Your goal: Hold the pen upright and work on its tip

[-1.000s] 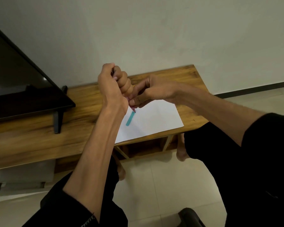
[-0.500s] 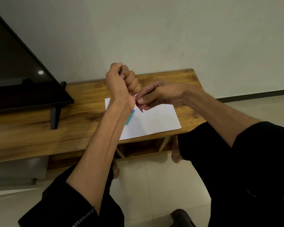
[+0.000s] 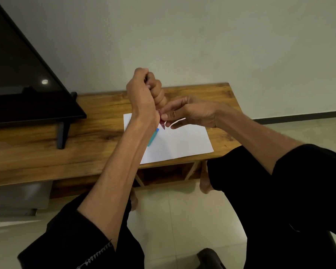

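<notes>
A pink pen (image 3: 162, 121), tip down over the paper (image 3: 182, 142) near the worktop (image 3: 97, 144) edge, is gripped upright by the left hand (image 3: 144, 98) and pinched by the right hand (image 3: 188, 111).

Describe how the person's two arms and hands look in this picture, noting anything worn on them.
Both forearms are bare from wrist to past the elbow. The left hand and right hand wear no gloves, rings, watch or bands that show. Short, unpainted fingernails show on the right hand. No sleeve reaches either forearm; the black cloth below is trousers.
</notes>
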